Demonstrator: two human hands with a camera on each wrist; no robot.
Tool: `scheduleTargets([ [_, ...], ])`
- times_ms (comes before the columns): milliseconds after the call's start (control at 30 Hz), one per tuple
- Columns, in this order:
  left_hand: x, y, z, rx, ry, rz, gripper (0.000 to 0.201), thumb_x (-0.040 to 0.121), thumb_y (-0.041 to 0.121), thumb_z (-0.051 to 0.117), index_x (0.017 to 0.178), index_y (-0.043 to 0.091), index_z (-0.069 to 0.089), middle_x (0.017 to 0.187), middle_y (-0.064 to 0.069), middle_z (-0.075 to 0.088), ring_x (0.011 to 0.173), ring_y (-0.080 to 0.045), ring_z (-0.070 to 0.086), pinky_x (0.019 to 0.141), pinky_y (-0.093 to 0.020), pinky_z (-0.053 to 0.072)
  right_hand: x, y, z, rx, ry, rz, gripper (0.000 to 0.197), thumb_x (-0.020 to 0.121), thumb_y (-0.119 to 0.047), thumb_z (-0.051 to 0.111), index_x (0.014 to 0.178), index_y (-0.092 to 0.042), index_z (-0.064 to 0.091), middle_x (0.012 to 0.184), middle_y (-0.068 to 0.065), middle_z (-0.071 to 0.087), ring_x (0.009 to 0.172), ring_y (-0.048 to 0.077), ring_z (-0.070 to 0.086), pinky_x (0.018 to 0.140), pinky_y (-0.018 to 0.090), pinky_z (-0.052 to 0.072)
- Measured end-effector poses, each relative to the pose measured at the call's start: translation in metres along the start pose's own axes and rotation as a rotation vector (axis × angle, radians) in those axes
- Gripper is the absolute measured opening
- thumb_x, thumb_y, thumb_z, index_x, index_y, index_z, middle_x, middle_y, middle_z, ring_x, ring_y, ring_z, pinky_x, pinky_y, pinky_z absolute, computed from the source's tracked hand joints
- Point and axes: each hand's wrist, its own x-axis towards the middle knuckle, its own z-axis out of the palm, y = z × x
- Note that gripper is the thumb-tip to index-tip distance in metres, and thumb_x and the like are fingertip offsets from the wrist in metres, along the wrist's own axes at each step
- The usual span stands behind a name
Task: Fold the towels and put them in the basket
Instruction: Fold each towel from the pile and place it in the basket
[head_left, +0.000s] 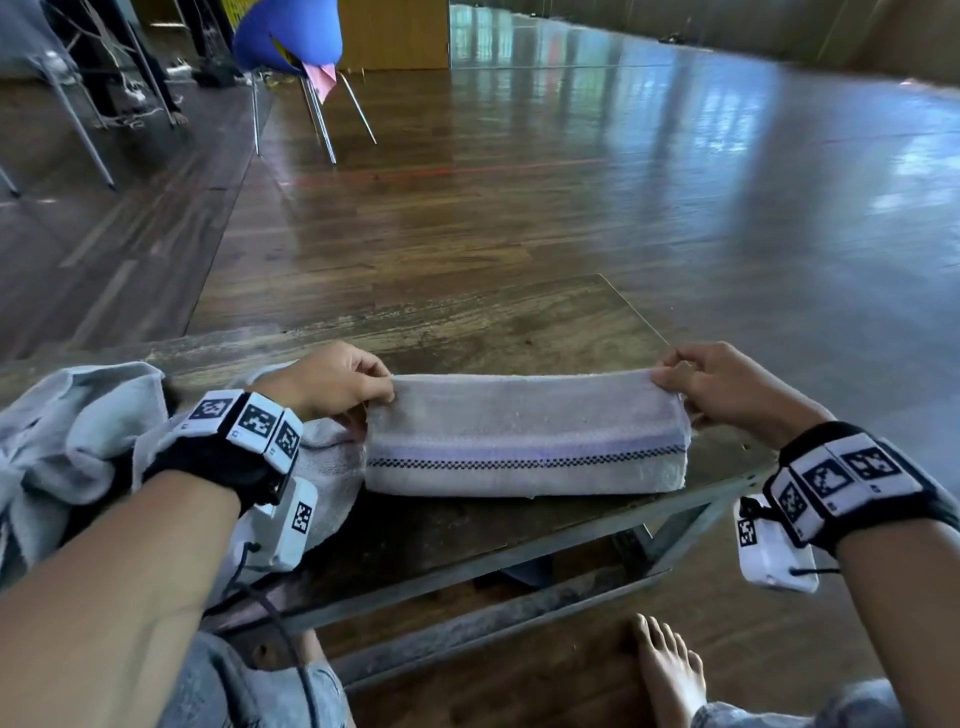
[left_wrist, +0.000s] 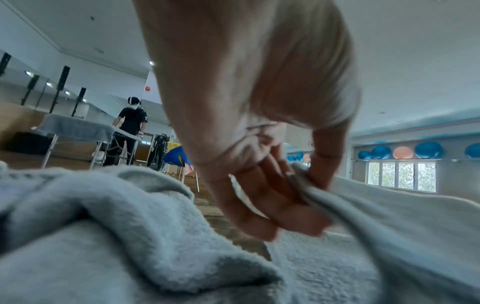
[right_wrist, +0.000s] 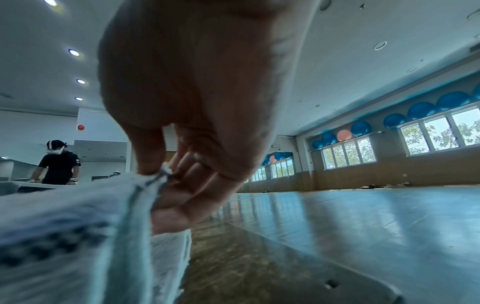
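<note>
One folded towel (head_left: 524, 436) with a checkered stripe lies on one table (head_left: 519, 322), and one heap of unfolded towels (head_left: 72, 426) sits at its left end; the number in the heap cannot be told. Two hands, the left hand (head_left: 332, 382) and the right hand (head_left: 727, 384), each wear one marker-covered wristband. One blue chair (head_left: 291, 36) stands on the floor beyond, and seven blue balls and one pink ball (right_wrist: 344, 135) line the ledge above the nearer windows.
</note>
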Motion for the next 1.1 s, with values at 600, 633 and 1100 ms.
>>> scheduleTargets([
  [600,0.039,-0.001,0.016,0.365,0.310,0.184,0.009,0.077,0.017,0.082,0.085,0.013,0.082,0.077,-0.001,0.075,0.072,-0.017,0.066,0.068,-0.029,0.049,0.038,0.001,0.030,-0.288,0.281,-0.078,0.009,0.087,-0.020,0.078,0.081,-0.016,0.073,0.089,0.004,0.070,0.080,0.016,0.062,0.067,0.021,0.043],
  [633,0.038,0.003,0.014,0.354,0.378,0.249,0.009,0.078,0.015,0.081,0.087,0.012,0.081,0.081,-0.003,0.075,0.072,-0.017,0.065,0.068,-0.028,0.048,0.037,-0.004,0.027,-0.281,0.345,-0.123,0.006,0.088,-0.020,0.077,0.085,-0.015,0.075,0.089,0.004,0.071,0.084,0.020,0.063,0.074,0.022,0.044],
  [1100,0.012,0.002,0.016,0.377,0.321,0.359,0.031,0.072,-0.009,0.072,0.088,0.017,0.077,0.086,-0.002,0.065,0.080,-0.021,0.061,0.073,-0.032,0.051,-0.008,0.021,0.017,-0.451,0.095,-0.329,0.031,0.081,0.001,0.072,0.104,-0.019,0.069,0.109,0.002,0.058,0.103,0.020,0.057,0.099,0.039,0.048],
])
